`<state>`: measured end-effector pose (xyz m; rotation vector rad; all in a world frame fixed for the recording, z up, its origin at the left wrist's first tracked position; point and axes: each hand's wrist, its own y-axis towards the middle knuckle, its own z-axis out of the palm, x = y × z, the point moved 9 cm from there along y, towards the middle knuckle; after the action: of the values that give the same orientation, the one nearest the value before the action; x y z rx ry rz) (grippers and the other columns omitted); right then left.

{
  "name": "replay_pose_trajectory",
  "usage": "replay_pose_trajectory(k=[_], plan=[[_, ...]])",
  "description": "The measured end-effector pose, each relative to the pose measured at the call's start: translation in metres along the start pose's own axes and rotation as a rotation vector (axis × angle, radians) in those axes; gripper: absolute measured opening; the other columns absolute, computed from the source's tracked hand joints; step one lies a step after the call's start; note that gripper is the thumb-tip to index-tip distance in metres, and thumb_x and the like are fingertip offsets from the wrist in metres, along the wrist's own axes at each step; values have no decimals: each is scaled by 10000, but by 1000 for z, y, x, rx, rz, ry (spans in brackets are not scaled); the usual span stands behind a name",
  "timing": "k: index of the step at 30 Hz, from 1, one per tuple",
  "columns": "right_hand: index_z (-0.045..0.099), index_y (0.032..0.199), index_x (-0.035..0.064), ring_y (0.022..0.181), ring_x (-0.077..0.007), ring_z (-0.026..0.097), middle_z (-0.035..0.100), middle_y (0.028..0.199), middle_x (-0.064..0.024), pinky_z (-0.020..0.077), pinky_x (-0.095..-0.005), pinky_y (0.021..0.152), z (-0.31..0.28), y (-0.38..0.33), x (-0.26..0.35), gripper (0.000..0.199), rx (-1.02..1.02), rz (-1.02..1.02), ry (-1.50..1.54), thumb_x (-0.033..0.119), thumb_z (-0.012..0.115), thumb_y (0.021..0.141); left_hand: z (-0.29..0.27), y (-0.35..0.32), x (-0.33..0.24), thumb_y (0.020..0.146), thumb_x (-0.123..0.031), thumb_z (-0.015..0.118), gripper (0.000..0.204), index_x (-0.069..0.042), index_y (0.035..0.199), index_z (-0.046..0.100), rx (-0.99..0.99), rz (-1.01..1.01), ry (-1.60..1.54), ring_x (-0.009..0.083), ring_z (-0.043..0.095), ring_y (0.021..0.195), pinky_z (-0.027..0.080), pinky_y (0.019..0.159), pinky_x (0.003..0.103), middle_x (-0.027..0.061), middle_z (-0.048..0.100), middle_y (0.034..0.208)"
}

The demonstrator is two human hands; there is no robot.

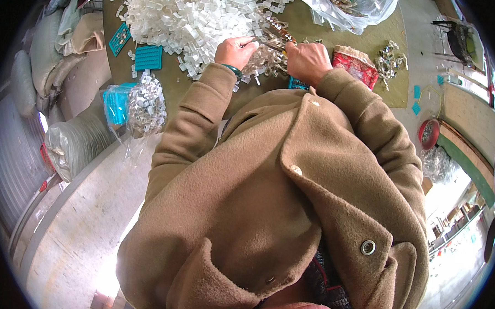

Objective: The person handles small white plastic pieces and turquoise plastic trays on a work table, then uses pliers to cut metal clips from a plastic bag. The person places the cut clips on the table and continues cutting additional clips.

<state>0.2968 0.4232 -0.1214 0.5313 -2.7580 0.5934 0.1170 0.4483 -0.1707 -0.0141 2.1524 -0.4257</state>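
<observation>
My left hand (235, 50) is closed around a thin metal piece (265, 43) that reaches across to my right hand (307, 60). My right hand is closed too, gripping the other end of the piece, right beside a cluster of small shiny metal parts (275, 31). Both hands work over an olive-green table (176, 88), at the edge of a big heap of clear plastic pieces (193, 14). My brown coat sleeves and front fill the middle and lower part of the view.
Teal plastic trays (148, 57) lie left of my hands. A clear bag of plastic pieces with a teal tray (133, 105) sits at the table's left edge. A red patterned pouch (356, 66) and metal bits (392, 61) lie right. Stuffed sacks (42, 51) stand left; a red bowl (428, 133) right.
</observation>
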Motion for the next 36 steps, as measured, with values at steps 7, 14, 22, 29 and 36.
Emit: replay_pose_trajectory(k=[7,14,22,29,36], plan=[[591,1105,4,941,-382,668,634,1085,-215,514,-496,798,-4,0,-9,324,6,81,10,189,498,857,3,3,21,917,-110,654,368,-7,1269,620,70,-60,-257,72,585,795,496,748,233,40,698,985],[617,1086,13,926,-367,675,642,1063,-213,521,-485,790,-5,5,4,309,97,57,-71,187,500,859,-4,-7,20,879,-87,699,352,-6,1218,653,107,-138,-358,54,603,807,486,737,211,34,703,944],[642,1053,22,896,-341,698,696,995,-187,543,-453,738,-19,8,5,300,124,42,-69,176,493,844,-26,-11,6,867,-201,722,317,-63,1152,704,-24,44,-18,141,681,913,522,839,282,105,734,1054],[652,980,23,789,-354,703,696,863,-208,545,-458,686,-14,9,18,272,70,-29,-55,168,470,841,-21,-12,4,877,-163,711,280,-92,1147,713,-5,47,-223,136,674,897,524,821,272,108,732,1036],[654,961,-3,738,-344,700,689,760,-192,544,-458,668,-10,8,26,278,100,-19,-74,167,467,846,-18,-16,2,903,-139,678,259,-68,1149,714,-63,69,-51,92,645,945,514,847,260,53,733,1061]])
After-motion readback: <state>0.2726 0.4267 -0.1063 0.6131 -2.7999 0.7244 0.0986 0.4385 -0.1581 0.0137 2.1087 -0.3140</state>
